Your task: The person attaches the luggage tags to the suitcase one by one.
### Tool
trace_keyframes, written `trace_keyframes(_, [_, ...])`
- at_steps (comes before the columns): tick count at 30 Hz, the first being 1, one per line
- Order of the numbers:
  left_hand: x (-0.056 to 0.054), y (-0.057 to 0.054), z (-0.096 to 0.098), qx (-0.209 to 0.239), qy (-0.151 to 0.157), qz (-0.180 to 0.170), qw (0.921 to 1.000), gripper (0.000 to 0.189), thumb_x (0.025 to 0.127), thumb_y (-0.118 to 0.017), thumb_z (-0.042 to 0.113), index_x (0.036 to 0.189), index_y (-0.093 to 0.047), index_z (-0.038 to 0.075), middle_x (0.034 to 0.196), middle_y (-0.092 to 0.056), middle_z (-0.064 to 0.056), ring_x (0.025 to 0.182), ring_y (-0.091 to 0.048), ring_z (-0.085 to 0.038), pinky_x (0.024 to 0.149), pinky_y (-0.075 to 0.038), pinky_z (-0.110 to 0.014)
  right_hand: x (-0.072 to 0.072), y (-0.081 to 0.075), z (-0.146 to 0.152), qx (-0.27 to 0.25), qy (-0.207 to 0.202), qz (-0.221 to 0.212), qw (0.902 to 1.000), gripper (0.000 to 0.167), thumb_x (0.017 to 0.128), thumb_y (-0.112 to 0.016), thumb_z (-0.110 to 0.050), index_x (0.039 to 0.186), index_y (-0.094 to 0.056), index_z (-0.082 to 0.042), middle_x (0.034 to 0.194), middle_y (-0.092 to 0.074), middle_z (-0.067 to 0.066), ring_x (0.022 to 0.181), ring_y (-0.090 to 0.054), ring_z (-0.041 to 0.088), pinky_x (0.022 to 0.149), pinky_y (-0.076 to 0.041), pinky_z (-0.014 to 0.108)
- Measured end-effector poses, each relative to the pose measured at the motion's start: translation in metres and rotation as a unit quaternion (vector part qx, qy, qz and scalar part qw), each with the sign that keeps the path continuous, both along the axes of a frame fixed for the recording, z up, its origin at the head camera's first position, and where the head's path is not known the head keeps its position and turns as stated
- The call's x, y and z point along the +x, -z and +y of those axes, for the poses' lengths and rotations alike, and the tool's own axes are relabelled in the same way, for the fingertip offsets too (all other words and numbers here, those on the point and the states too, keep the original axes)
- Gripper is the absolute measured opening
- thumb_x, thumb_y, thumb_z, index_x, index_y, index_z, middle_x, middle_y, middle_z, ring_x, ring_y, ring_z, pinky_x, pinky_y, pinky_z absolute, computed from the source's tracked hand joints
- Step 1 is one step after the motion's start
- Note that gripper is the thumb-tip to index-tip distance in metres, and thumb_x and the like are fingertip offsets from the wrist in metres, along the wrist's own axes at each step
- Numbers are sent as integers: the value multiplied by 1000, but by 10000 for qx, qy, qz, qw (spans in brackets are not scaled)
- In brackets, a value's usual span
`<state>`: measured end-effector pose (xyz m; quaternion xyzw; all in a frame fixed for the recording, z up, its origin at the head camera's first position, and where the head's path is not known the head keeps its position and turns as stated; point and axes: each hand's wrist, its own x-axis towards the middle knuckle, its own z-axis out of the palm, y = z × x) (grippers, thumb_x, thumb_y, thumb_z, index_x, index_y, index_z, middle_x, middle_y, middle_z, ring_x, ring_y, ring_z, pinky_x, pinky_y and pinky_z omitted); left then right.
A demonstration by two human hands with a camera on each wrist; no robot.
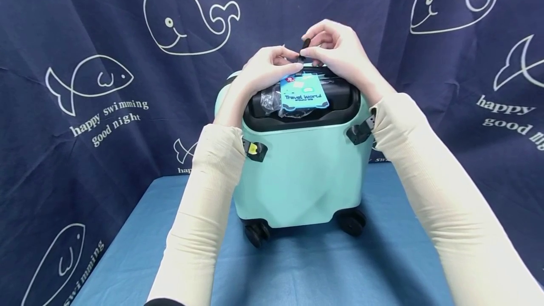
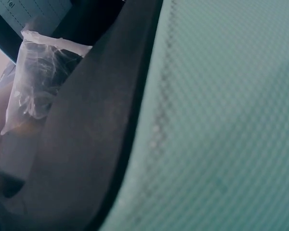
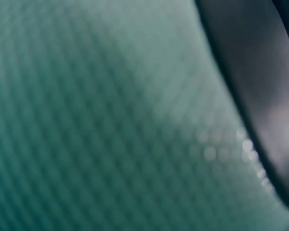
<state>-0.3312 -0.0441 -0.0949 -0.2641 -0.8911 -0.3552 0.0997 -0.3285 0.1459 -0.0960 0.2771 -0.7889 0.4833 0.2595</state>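
— Grip first, head view. What've we got?
— Both narrow. We see the right grip (image 1: 333,46) pinching a black strap (image 1: 306,43), left grip (image 1: 268,67) pinching it lower down, just above the blue travel tag (image 1: 303,92).
— And the suitcase (image 1: 301,174)?
— Upright on the surface (image 1: 293,273), standing on its black wheels (image 1: 256,233). We'd flag rolling: a sideways tug on the strap could shift it, since we see nothing blocking those wheels.
— Other risks?
— Strap's thin, so we think it could slip from the fingertips if pulled hard. Tag sits right below the left thumb and could get in the way.
— Left wrist view?
— Clear plastic wrap (image 2: 43,72) bunched by the black top panel (image 2: 91,125), close to a blurred bit of hand. Loose film could snag a finger, we reckon. Can't tell the grip from this one.
— Right wrist?
— Blurred green shell (image 3: 86,120) and dark rim (image 3: 260,82). No fingers showing, so we can't tell; we'd miss a slip here.
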Motion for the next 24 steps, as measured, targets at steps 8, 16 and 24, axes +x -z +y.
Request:
trace_keyframes(8, [-1,-1,1,133,-97,-90,9998,40,86,-62,43,121,-61,23,113,-68,5,104,-57,-2,96,-36,-22,2,-1,1,-124,154,70,9998,21,80,-74,-14,96,-60,-15,74,-66,-5,56,-57,13,58,-47,21])
trace_keyframes(16, [0,-2,1,115,-174,-111,9997,39,86,-63,43,119,-60,22,112,-68,5,103,-57,-2,96,-36,-23,0,-1,1,-88,168,297,9994,13,88,-66,-23,96,-68,-13,70,-65,-7,54,-54,14,57,-44,26])
trace_keyframes(24, [-1,-2,1,51,-215,-71,9997,40,86,-62,43,120,-60,22,113,-68,6,105,-57,-2,97,-35,-23,0,-2,0,-119,549,281,9980,20,87,-67,-28,94,-73,-10,72,-65,-10,54,-54,10,58,-43,20])
